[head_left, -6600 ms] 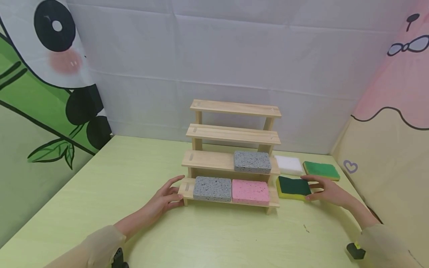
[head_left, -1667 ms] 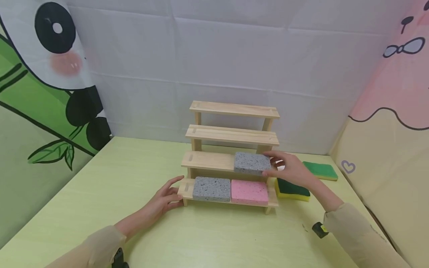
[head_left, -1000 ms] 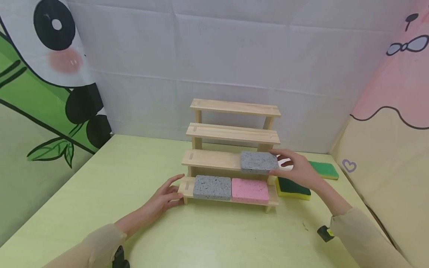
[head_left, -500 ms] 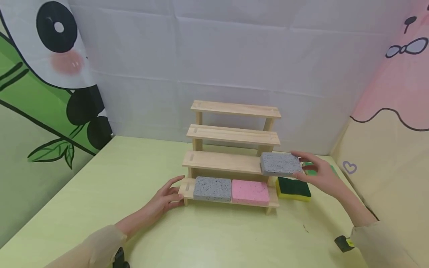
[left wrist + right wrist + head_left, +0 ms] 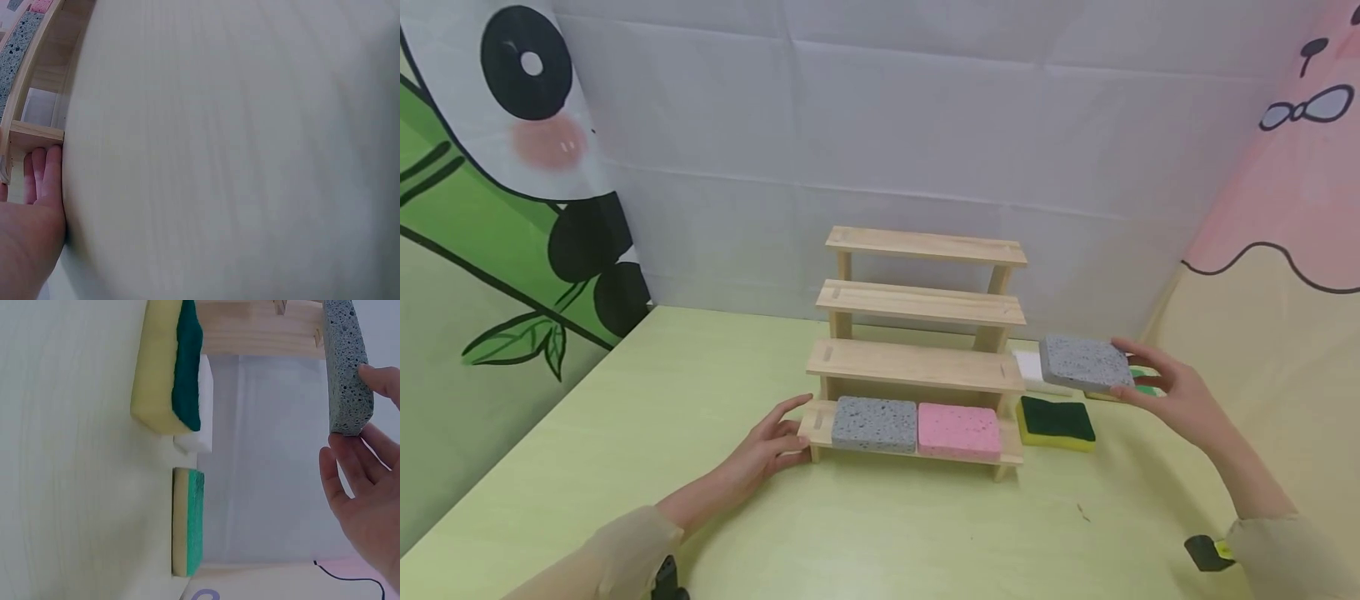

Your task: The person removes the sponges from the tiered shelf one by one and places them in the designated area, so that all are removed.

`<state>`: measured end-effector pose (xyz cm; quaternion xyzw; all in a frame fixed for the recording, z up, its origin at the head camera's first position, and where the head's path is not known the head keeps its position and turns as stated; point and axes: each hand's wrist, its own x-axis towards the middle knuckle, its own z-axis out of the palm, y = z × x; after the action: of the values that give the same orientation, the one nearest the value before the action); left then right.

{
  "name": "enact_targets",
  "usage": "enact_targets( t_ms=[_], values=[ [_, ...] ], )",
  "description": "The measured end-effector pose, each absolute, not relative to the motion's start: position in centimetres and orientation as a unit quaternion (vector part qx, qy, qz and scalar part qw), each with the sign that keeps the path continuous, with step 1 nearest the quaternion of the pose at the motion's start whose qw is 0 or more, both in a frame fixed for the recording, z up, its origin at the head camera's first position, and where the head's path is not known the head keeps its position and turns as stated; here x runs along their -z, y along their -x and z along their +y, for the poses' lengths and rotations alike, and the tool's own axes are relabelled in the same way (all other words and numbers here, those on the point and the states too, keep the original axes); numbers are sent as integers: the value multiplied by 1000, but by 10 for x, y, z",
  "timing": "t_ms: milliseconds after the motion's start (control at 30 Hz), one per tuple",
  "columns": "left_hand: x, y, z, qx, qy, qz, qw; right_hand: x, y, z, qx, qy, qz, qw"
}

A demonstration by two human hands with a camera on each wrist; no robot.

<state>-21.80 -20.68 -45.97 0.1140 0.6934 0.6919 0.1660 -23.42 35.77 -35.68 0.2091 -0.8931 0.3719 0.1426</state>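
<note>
To the right of the four-tier pale wooden rack (image 5: 916, 365), a raised speckled grey block sponge (image 5: 1084, 363) partly hides a white rectangular pad (image 5: 1034, 375) and, with the fingers, most of a flat green-topped sponge (image 5: 194, 522). A dark-green-and-yellow sponge (image 5: 1057, 425) lies on the desk (image 5: 887, 533) just beside the rack's lowest tier, which bears a second grey sponge (image 5: 875, 423) and a speckled pink sponge (image 5: 958, 431). The right hand (image 5: 1183, 404) pinches the raised sponge's outer end; the left hand (image 5: 756, 454), fingers extended, touches the rack's left end.

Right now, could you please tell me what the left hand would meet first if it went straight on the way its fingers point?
The left hand would first meet the front left leg of the wooden step rack; it may be touching it, though exact contact is unclear.
</note>
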Motion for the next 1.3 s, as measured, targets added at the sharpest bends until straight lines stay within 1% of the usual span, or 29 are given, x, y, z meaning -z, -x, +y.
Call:
enact_targets(
  t_ms=[100, 200, 400, 700, 833, 1033, 1300],
  values=[
    [459, 217, -207, -693, -114, 692, 166, 362, 235, 369, -372, -211, -891, 154],
    [458, 216, -207, -693, -114, 692, 167, 368, 235, 379, -366, -202, -895, 154],
    [458, 217, -207, -696, -116, 689, 165, 377, 231, 399, -355, -163, -913, 120],
    [460, 218, -208, -699, -118, 685, 166, 380, 232, 423, -344, -125, -929, 60],
    [460, 217, -208, -700, -116, 685, 166, 384, 234, 433, -340, -120, -931, 51],
    [460, 218, -208, -700, -116, 685, 165, 395, 233, 448, -348, -125, -928, 52],
    [459, 217, -207, -697, -114, 689, 165, 404, 234, 461, -319, -102, -942, 29]
  ],
)
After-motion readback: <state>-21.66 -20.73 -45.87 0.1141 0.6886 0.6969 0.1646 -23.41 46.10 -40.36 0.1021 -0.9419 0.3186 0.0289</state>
